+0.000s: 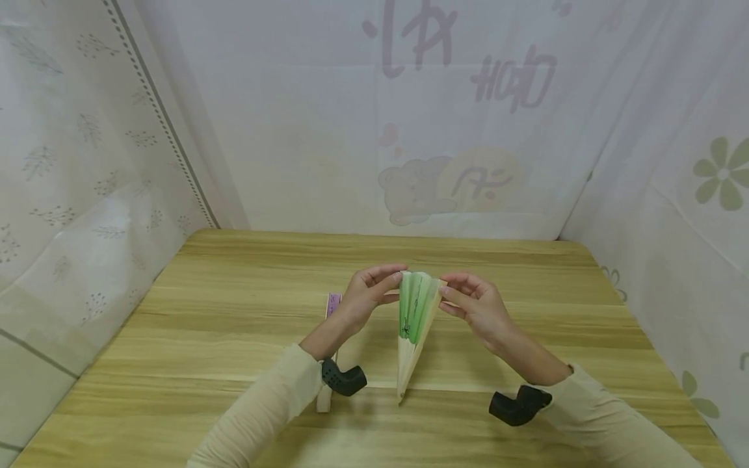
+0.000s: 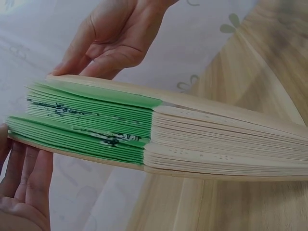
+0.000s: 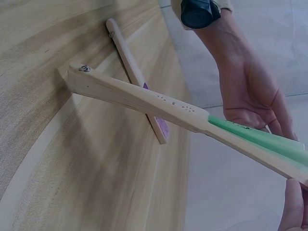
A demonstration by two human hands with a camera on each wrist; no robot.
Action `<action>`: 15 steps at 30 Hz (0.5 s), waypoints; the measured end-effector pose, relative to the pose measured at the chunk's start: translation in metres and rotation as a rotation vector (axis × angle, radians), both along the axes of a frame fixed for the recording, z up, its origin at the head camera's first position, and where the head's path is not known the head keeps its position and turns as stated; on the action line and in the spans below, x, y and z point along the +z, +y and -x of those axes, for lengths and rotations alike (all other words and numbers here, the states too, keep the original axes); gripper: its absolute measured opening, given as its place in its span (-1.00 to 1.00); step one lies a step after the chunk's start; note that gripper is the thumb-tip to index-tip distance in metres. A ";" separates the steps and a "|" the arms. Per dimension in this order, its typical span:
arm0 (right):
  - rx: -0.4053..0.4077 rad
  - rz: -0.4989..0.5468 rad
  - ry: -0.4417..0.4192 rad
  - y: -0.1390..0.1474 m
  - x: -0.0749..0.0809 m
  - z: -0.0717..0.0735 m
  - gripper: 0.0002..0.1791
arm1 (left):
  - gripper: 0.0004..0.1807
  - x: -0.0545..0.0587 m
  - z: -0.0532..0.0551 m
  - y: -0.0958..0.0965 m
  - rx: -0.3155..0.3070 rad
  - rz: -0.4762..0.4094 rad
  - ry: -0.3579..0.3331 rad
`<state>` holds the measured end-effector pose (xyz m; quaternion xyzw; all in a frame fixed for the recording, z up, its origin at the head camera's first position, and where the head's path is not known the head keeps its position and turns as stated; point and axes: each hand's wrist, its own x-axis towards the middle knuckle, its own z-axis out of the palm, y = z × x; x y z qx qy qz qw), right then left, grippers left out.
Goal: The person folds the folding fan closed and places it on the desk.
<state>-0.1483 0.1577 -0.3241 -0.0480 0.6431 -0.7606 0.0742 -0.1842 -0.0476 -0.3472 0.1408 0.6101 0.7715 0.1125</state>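
Note:
A green folding fan [image 1: 414,305] with pale wooden ribs stands upright, spread a little, pivot end down at the tabletop. Its pleats [image 2: 96,115] carry dark printed marks, and a metal pin shows at the pivot. My left hand [image 1: 370,292] pinches the upper left edge between thumb and fingers. On the opposite side, my right hand [image 1: 481,311] holds the top of the outer wooden rib, thumb toward me. Behind my left forearm lies a folded purple fan [image 1: 333,303], partly hidden by that arm in the head view; the right wrist view shows its wooden guard [image 3: 126,55].
Both fans are on a wood-grain table [image 1: 234,312]. Pale printed curtains [image 1: 292,130] hang along its back and both sides. Dark wrist cameras sit on both cuffs, the left one [image 1: 344,378] close to the purple fan.

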 end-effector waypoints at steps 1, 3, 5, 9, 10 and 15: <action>0.000 -0.002 -0.002 0.000 0.000 0.000 -0.85 | -0.63 0.000 0.000 0.000 -0.006 0.001 0.005; 0.000 -0.007 -0.004 0.000 0.000 0.000 -0.86 | -0.63 -0.001 0.000 0.000 -0.019 0.004 0.014; -0.001 -0.009 -0.004 0.000 -0.001 0.000 -0.86 | -0.63 -0.001 -0.001 -0.001 -0.027 0.005 0.021; 0.005 -0.005 0.000 0.000 -0.001 0.000 -0.87 | -0.61 -0.001 -0.002 -0.001 -0.037 -0.007 0.042; 0.007 -0.003 0.001 0.000 -0.001 0.000 -0.87 | -0.60 -0.001 -0.002 0.000 -0.038 -0.010 0.046; 0.019 0.006 0.000 -0.001 -0.002 0.000 -0.86 | -0.58 0.000 -0.002 0.000 -0.036 -0.021 0.055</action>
